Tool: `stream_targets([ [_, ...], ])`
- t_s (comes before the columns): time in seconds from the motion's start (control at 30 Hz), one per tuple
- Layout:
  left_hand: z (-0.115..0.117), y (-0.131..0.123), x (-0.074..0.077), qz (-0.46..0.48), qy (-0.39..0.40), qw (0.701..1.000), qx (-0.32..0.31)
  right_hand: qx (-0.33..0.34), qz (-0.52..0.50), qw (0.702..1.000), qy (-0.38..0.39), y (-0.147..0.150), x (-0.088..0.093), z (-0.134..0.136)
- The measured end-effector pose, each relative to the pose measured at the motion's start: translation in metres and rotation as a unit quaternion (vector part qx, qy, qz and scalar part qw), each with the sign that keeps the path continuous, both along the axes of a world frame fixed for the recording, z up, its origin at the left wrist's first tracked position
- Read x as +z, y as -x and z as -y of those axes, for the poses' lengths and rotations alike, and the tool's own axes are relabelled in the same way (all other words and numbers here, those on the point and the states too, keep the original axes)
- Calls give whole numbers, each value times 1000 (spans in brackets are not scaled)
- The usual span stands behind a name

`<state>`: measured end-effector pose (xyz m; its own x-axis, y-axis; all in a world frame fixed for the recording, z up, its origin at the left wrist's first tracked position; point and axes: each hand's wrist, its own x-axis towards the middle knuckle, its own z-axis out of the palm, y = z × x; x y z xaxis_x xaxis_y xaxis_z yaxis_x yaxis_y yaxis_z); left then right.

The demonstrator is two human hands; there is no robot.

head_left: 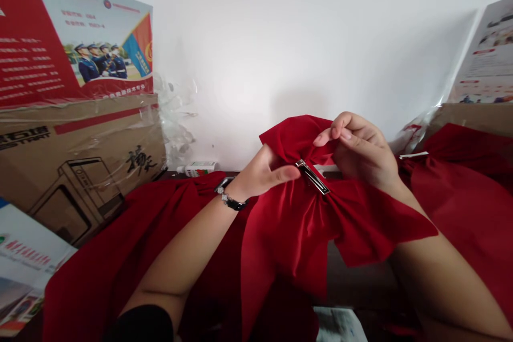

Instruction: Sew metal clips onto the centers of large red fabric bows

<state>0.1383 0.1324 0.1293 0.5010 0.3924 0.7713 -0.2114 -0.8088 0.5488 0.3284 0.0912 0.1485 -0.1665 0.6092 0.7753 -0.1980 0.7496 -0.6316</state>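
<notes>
Pinching the red bow (288, 230), raised in front, in the nearly closed right hand (358, 152), left hand (262, 173) half closed with its thumb by the metal clip (312, 177) already on the gathered centre, another bow (460, 192) lying to the right.

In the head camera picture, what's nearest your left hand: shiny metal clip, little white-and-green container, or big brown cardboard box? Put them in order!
From the left hand:
1. Shiny metal clip, right, on the red cloth bow.
2. Little white-and-green container, left, by the wall.
3. Big brown cardboard box, farther left.
</notes>
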Motion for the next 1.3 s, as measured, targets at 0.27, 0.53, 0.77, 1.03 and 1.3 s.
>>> stream_targets([
  [0.27,5,-20,-15,29,17,999,21,2,-12,999,-36,1,-3,-5],
  [0.53,17,-28,-16,112,58,982,141,-23,-50,992,-114,5,-1,-1],
  [0.77,30,-25,-13,13,-48,958,282,-68,-81,983,-149,22,-10,0],
  [1.03,17,-22,-13,-63,-231,903,356,-99,-89,983,-123,14,-5,-2],
  [1.3,9,-6,0,-99,-209,941,248,-58,-74,993,-73,0,1,-5],
])
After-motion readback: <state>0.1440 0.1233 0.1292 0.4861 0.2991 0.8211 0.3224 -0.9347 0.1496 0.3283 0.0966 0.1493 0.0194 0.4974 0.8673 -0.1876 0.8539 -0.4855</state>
